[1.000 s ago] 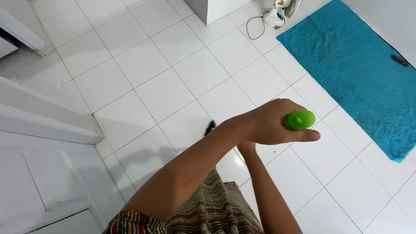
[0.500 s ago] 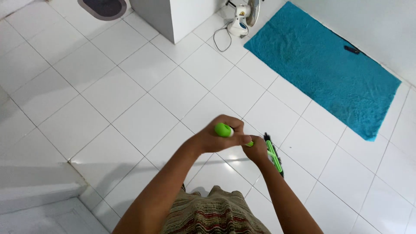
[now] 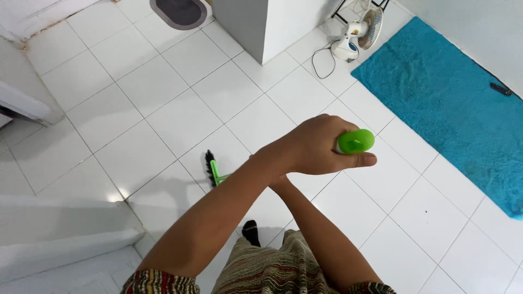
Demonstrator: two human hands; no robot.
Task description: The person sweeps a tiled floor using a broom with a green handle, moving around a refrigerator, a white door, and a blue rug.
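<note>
Left hand [image 3: 316, 149] wrapped in a closed grip around the top of a bright green plastic broom handle [image 3: 355, 141], rounded green end cap poking out past the thumb and forefinger, thumb laid flat beneath it. Right hand mostly hidden under the left forearm, only the wrist and forearm showing lower down; impossible to tell whether that grip is closed on the handle or not. Handle itself covered by both arms along nearly its whole length. Down at floor level, to the left of the arms, black-bristled broom head with green plastic frame [image 3: 212, 170] resting on the glossy white tiled floor [image 3: 163, 92], bristles fanned toward the upper left. Just below the crossed arms, a dark-socked foot [image 3: 250, 231] on the tile, and beneath that a striped brown-and-red woven garment [image 3: 272, 267]. Further out, upper right, a shaggy turquoise rectangular rug [image 3: 452, 103] lying on the tiles, with a small black oblong object [image 3: 501, 89] near its far edge. Beside the rug's near corner, a small white electric floor fan [image 3: 357, 35] with its dark cord looped on the floor. Next to the fan, a white cabinet corner [image 3: 261, 24] standing on the tiles. Top centre, a dark grey oval mat [image 3: 180, 11]. Left side, white painted ledges and steps [image 3: 54, 239] bordering the floor.
</note>
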